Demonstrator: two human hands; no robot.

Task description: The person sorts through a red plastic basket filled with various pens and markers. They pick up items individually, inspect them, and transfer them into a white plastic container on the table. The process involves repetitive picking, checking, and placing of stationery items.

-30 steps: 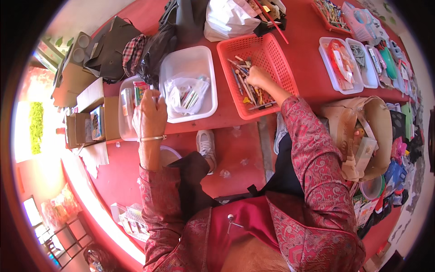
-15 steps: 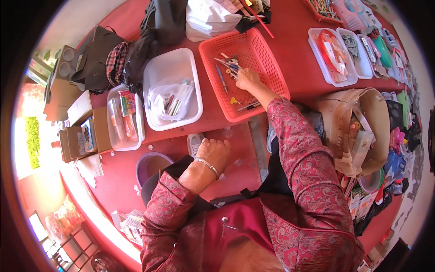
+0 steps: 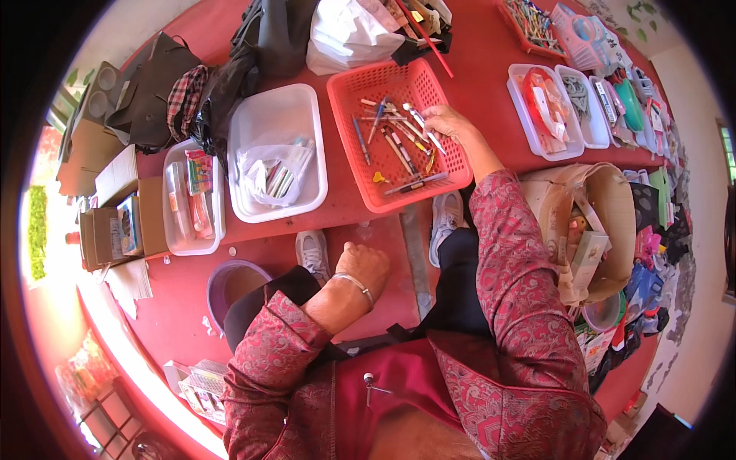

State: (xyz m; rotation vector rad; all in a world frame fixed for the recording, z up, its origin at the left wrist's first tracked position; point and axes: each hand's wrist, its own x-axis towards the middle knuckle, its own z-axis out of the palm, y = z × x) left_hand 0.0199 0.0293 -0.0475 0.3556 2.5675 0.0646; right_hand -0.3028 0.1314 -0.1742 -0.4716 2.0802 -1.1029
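So on the far left there's a cardboard box (image 3: 154, 215) with its flaps up, and just beside it a clear tub (image 3: 218, 218) with a colourful packet (image 3: 199, 172) and some long pinkish cases in it. Next along is a bigger white tub (image 3: 277, 107), with a thin plastic bag (image 3: 261, 170) of pens slumped inside. Below that, on the floor, sits a purple bucket (image 3: 216, 297).

The left hand (image 3: 360, 270) hangs over the floor near one of the shoes (image 3: 312, 253), back of the hand up, metal bangle (image 3: 353, 288) on the wrist. Its fingers are curled under, so I honestly can't tell if there's anything in there.

Middle of it all is a coral mesh basket (image 3: 409, 79) on the red table edge, with loose pens (image 3: 399, 149) scattered across the bottom and a little yellow thing (image 3: 379, 177) near the front. The right hand (image 3: 454, 129) reaches over its right side, fingers narrow, thumb and fingertips around a white pen (image 3: 416, 117) that's tilted over the basket.

Further right, well apart from the basket, there's a tray (image 3: 518, 115) with a red-edged packet (image 3: 539, 90), and below that a big cardboard carton (image 3: 546, 213) lying open, stuffed with bits.
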